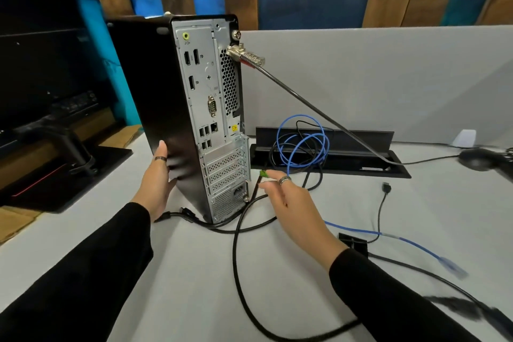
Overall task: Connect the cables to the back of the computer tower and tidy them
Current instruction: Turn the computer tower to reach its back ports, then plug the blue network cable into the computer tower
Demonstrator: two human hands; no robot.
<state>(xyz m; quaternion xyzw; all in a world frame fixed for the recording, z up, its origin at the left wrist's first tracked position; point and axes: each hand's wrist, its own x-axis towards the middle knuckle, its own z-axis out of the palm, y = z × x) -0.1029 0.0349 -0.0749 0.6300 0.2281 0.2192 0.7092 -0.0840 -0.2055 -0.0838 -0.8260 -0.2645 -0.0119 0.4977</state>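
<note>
While the left hand (159, 183) lies flat and open on the computer tower (177, 108) at left, the right hand (286, 197) pinches a green-tipped plug (263, 174) just right of its rear panel. Loose cables (301, 144) coil behind, so a snag could tug the plug off line.

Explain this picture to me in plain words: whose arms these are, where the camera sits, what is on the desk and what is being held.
The camera is worn on a person's head and looks down, so the two black-sleeved arms are the wearer's own. The left hand rests flat against the side of a black computer tower, whose back panel of sockets faces us. The right hand pinches a small green plug on a thin black cable, close to the tower's lower back. On the white desk lie loose black cables, a blue network cable coiled by a cable slot, and a monitor at left. A metal lock cable is attached near the tower's top.
</note>
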